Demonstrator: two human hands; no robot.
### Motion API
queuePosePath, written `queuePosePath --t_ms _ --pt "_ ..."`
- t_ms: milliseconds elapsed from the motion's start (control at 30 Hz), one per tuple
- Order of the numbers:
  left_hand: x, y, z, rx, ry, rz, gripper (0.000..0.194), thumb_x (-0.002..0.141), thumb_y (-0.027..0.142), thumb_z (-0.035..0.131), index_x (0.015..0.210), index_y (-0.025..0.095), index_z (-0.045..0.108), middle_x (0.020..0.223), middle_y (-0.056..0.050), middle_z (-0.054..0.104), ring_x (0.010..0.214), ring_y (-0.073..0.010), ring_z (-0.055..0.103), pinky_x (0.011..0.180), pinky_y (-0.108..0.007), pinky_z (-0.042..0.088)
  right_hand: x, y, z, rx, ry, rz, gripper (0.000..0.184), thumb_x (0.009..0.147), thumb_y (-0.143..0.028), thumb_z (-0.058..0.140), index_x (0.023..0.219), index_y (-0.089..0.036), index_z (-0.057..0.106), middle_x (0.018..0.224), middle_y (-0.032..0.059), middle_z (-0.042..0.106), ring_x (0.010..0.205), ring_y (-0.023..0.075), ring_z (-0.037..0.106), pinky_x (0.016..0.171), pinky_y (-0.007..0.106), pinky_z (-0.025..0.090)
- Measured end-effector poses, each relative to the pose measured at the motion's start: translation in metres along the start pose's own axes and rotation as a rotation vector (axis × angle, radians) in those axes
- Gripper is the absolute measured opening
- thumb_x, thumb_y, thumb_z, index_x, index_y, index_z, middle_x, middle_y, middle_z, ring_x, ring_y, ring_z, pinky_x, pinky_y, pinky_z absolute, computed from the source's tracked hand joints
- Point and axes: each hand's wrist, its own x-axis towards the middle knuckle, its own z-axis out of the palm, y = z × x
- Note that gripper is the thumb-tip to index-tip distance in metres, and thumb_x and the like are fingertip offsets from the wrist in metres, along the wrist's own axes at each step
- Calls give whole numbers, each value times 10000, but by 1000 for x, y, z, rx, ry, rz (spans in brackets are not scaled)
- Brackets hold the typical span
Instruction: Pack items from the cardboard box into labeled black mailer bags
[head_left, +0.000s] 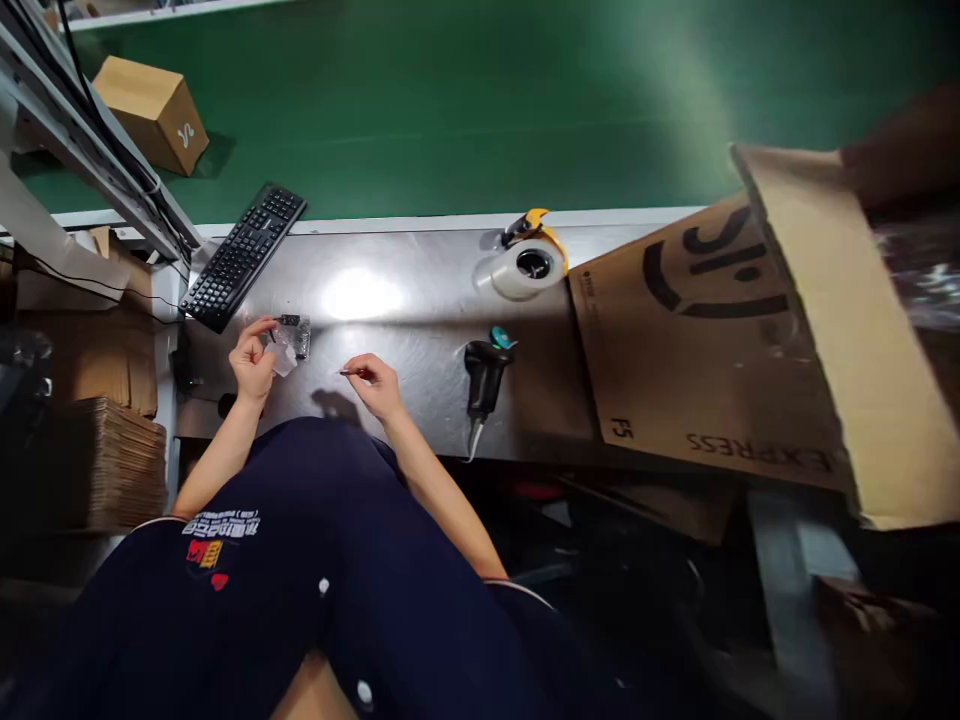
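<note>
My left hand (253,368) is closed, its fingers gripping a small clear plastic bag (283,357) at the left of the metal bench. A small black object (288,320) shows at the fingertips and along the bag; I cannot tell whether it is inside. To the right of it, my right hand (376,387) hovers low over the bench with thumb and finger pinched together. A tiny dark, thin thing sticks out of that pinch, too small to name.
A black keyboard (246,255) lies behind my left hand. Rightward are a barcode scanner (486,378), a tape dispenser (529,265) and a large open cardboard box (697,340). A small carton (154,115) sits on the green conveyor belt (450,110). Flat cardboard (127,465) is stacked at left.
</note>
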Motion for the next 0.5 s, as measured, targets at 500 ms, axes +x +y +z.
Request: queuePosePath --t_ms 500 --pt "15 66 24 -148 -467 -57 528 813 635 813 564 237 572 830 -55 632 899 -253 669 1051 -505 544 -17 -122 -33 454 200 -300 323 909 -606 708 919 -289 649 720 -1 688 651 202 673 640 366 596"
